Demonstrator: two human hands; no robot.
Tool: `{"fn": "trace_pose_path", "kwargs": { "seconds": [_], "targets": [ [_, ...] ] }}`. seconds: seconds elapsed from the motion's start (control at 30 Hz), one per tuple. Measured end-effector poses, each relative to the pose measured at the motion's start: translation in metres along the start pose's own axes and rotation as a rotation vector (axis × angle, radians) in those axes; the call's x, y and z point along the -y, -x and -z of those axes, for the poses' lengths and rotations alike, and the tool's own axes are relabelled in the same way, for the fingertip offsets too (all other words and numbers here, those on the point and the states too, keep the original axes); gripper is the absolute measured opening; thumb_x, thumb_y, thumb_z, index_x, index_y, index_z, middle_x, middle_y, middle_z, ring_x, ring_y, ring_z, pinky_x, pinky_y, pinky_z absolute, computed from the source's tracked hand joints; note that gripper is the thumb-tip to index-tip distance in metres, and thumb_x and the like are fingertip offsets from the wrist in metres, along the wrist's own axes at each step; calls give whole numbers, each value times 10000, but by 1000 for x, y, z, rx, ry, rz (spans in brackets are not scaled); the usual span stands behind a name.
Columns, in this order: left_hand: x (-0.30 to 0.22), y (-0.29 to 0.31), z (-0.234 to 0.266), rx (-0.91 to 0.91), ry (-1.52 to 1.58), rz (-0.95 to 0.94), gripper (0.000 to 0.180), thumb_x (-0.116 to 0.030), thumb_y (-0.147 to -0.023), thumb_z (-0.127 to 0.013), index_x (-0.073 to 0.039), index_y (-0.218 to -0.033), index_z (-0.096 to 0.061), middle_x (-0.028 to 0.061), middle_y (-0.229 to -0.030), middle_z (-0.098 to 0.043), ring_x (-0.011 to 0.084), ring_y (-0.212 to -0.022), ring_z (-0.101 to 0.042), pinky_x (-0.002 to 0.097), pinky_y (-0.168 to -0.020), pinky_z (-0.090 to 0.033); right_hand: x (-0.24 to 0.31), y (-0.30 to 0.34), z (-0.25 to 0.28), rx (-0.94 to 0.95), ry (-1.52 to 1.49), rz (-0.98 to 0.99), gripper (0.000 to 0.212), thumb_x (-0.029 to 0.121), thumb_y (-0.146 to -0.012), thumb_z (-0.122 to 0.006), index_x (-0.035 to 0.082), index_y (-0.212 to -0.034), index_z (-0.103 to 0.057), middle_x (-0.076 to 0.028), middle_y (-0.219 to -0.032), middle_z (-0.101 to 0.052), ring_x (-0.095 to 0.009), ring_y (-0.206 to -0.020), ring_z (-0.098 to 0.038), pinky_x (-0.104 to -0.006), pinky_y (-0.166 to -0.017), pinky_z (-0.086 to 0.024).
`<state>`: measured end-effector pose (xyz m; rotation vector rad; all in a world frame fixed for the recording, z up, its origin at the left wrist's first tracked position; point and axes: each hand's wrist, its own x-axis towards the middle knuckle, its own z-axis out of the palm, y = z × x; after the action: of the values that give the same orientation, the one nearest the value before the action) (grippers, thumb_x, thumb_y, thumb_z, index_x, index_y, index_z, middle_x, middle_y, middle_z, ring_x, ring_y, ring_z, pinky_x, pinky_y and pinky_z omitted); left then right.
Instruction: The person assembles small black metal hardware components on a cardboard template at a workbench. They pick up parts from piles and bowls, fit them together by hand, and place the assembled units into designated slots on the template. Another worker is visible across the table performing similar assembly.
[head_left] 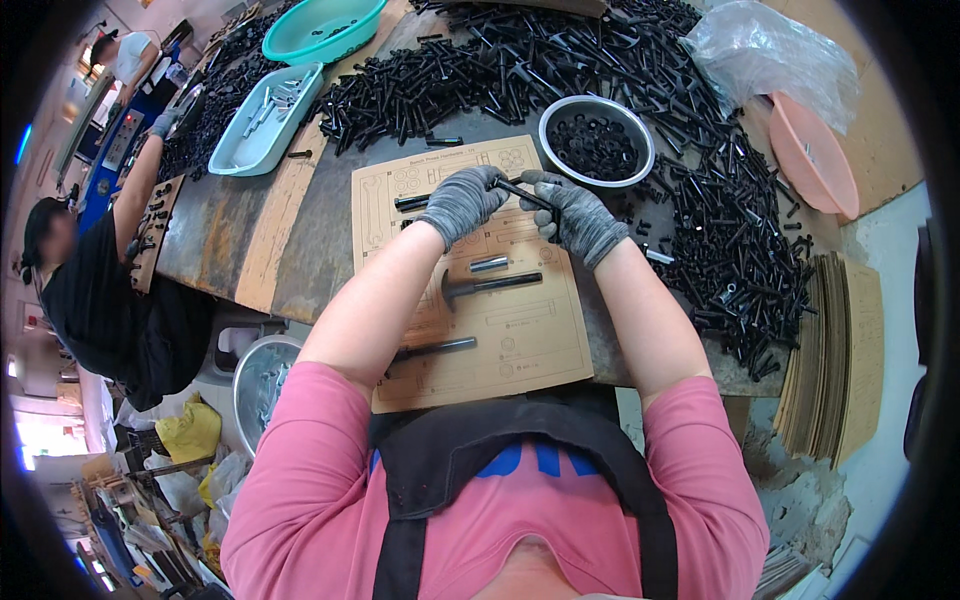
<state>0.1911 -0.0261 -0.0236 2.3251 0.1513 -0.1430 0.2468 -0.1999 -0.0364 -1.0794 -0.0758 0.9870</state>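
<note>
In front of my chest, both hands wear grey knit gloves. A black bolt (526, 194) spans the gap between them, tilted down to the right. My left hand (466, 207) pinches its upper end, and my right hand (582, 217) has its fingers closed around the lower end. Beneath them lies a brown cardboard sheet (540, 355) printed with hardware outlines. Another black bolt (412, 203) rests beside my left wrist. Between my forearms are a short silver sleeve (489, 264), a wide-headed black bolt (495, 285) and a further black bolt (440, 348).
A metal bowl (652, 160) of black nuts stands beyond my right hand. Black bolts (720, 215) heap across the table's back and right. At the left are a pale teal tray (228, 163) and a green basin (350, 45); a co-worker (100, 290) sits farther left.
</note>
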Motion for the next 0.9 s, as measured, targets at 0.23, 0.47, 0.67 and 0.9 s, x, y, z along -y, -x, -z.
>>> {"fn": "trace_pose_path", "kwargs": {
  "seconds": [0.23, 0.47, 0.67, 0.9],
  "targets": [
    [15, 4, -15, -22, 392, 181, 322, -159, -824, -534, -64, -1131, -547, 42, -745, -590, 106, -615, -561, 237, -511, -457, -8, -2, 5, -186, 280, 225, 196, 150, -849, -550, 40, -1010, -572, -16, -620, -546, -108, -494, -497, -252, -451, -425],
    [21, 0, -17, -39, -414, -176, 264, -89, -772, -574, -109, -1033, -607, 153, -920, -596, 307, -829, -582, 371, -745, -468, -17, -14, -9, -413, 1696, 658, 112, 183, -748, -604, 77, -780, -596, -138, -854, -576, -305, -826, -589, -386, -734, -480],
    [22, 1, -15, 67, -433, -129, 262, -177, -789, -567, -91, -1032, -614, 170, -939, -593, 325, -885, -569, 387, -799, -458, -18, -16, -1, -346, 1410, 740, 210, 130, -724, -609, 45, -916, -620, -169, -944, -582, -323, -896, -563, -381, -801, -454],
    [10, -1, -21, 113, -575, -104, 369, -249, -733, -656, -102, -1066, -594, 154, -954, -574, 315, -902, -570, 375, -823, -459, -43, -7, -2, -46, 1883, 679, 304, 147, -742, -589, 92, -1040, -561, -105, -1011, -547, -273, -943, -555, -368, -818, -457]
  ]
}}
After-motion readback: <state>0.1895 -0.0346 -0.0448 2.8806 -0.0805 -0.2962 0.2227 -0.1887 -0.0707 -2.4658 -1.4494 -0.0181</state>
